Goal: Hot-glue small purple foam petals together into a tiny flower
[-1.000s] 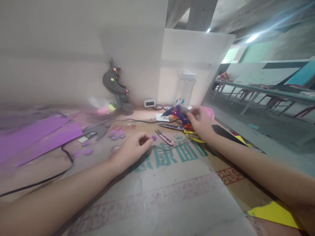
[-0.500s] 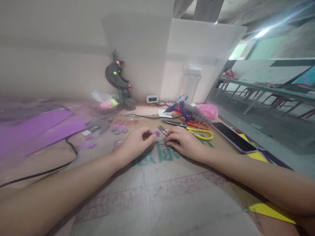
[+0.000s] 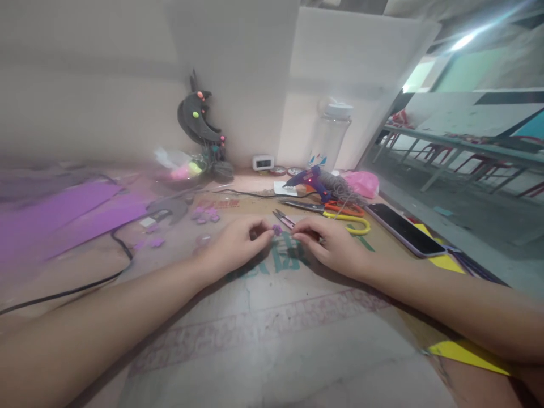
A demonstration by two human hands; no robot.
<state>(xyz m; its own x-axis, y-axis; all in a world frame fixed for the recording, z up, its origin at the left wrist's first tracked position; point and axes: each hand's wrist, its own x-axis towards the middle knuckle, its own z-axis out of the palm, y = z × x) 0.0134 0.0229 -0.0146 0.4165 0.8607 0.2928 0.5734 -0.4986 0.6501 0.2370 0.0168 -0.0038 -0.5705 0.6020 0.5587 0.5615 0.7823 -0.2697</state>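
A small purple flower (image 3: 277, 229) sits at the fingertips of my left hand (image 3: 244, 243), pinched between thumb and forefinger just above the cardboard (image 3: 272, 323). My right hand (image 3: 329, 243) is close by on the right, its thumb and forefinger brought together; whether anything tiny is between them I cannot make out. Thread snips (image 3: 284, 219) lie just beyond the right fingertips, blades pointing away to the left, their rear end partly hidden by that hand. Several more purple flowers (image 3: 206, 214) rest on the cardboard beyond my left hand.
Behind the hands are scissors with yellow handles (image 3: 359, 228), a glue gun (image 3: 312, 180), grey yarn (image 3: 340, 188) and a clear bottle (image 3: 331, 136). A phone (image 3: 406, 229) lies right. Purple sheets (image 3: 85, 218) and a black cable (image 3: 123, 249) are left. A dark crescent ornament (image 3: 198, 122) stands behind.
The view has tilted slightly. My left hand has shifted a little right with the flower. The right hand has drawn slightly right, showing more of the snips, and its thumb shows more clearly.
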